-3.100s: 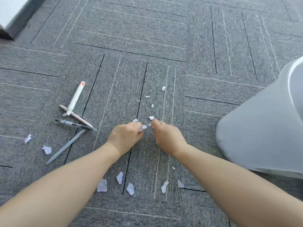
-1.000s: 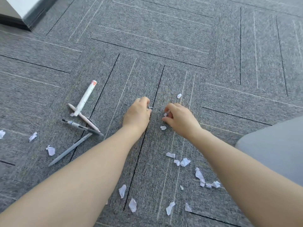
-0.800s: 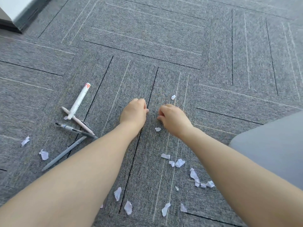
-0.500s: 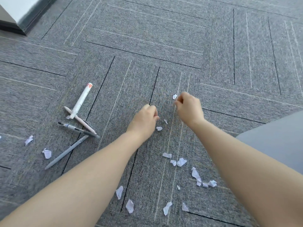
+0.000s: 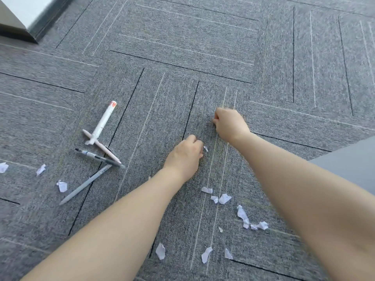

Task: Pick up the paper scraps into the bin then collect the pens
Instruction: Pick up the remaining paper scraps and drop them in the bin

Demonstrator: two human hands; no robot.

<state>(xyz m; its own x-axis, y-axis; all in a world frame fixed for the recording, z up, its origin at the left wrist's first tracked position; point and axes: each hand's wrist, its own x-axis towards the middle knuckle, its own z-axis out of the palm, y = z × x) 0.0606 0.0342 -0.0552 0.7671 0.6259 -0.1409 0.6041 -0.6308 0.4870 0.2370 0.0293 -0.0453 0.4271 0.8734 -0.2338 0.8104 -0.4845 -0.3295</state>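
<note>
On the grey carpet, both hands are curled into loose fists, contents hidden. A tiny paper scrap lies just beside the left hand, nearer it than the right hand. The pens lie far left.

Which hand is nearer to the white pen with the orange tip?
Left. The left hand is right of the white pen, with bare carpet between; the right hand is farther right.
</note>
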